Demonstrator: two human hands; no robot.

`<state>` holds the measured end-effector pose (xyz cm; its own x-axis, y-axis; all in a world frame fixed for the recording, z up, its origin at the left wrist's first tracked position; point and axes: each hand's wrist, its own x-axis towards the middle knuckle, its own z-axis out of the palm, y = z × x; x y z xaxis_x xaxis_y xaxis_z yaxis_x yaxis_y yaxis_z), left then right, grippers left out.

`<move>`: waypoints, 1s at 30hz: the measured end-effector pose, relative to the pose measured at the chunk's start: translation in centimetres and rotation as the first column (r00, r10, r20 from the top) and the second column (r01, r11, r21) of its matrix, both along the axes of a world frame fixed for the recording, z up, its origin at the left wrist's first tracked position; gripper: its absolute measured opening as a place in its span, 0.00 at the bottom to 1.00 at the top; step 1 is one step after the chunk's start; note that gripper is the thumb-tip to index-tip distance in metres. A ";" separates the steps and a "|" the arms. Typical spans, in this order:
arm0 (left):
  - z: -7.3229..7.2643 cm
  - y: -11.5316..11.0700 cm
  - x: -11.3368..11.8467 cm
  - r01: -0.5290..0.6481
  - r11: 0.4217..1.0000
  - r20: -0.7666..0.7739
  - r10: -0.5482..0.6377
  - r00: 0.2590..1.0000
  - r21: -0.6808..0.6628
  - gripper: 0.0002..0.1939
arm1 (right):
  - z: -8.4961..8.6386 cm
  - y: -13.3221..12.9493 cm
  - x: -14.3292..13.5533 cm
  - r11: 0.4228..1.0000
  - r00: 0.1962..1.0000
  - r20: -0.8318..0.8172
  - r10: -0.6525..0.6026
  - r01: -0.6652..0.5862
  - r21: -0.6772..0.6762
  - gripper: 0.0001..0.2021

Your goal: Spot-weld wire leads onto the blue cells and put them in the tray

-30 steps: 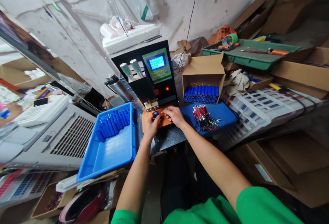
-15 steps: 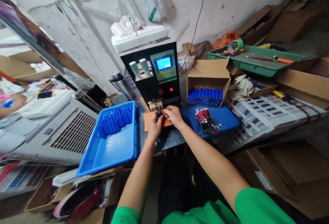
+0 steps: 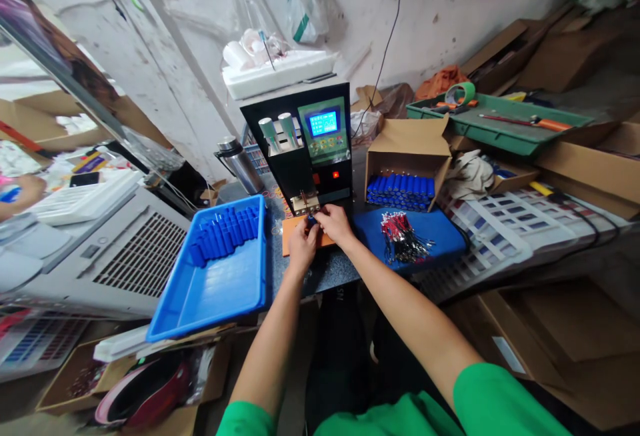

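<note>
At the foot of a black spot welder [image 3: 330, 191] with a lit screen, both my hands work close together over an orange board [image 3: 291, 228]. My left hand [image 3: 303, 244] is closed on a blue battery cell [image 3: 312, 222], mostly hidden by the fingers, just under the welding electrodes [image 3: 305, 203]. From the other side my right hand [image 3: 335, 224] pinches at the cell's end; what is between its fingertips is too small to make out. To the left, a blue tray [image 3: 220, 306] holds rows of blue cells [image 3: 227, 233].
An open cardboard box [image 3: 410, 143] of blue cells stands right of the welder. Red and black wire leads [image 3: 403, 236] lie on a blue pad [image 3: 445, 233]. A steel flask [image 3: 245, 166] stands behind the tray. At far left, another person's hand [image 3: 30, 189] shows.
The view has shifted slightly. My right hand has drawn a little closer to my left hand, its fingers nearer the electrodes. The left hand keeps hold of the cell.
</note>
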<state>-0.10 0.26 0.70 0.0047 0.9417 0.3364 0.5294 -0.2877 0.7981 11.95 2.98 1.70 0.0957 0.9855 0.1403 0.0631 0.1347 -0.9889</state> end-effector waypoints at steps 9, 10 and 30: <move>-0.1 0.1 0.0 -0.011 1.000 -0.013 0.011 1.000 0.006 0.15 | 0.8 -0.4 -0.1 0.999 0.999 -0.005 -0.036 0.036 0.005 0.09; -0.2 0.1 0.0 -0.017 1.000 -0.022 0.017 1.000 0.004 0.15 | 0.8 -0.4 -0.1 0.999 0.999 -0.005 -0.038 0.038 0.005 0.09; 0.1 -0.3 0.1 -0.042 0.999 -0.066 0.040 0.997 -0.023 0.14 | 0.5 -0.3 -0.2 0.998 0.999 -0.009 -0.051 0.052 0.022 0.09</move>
<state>-0.02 0.00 0.78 -0.0130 0.9493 0.3140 0.5919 -0.2458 0.7676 11.76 2.67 2.23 0.1475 0.9758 0.1613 0.0620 0.1537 -0.9862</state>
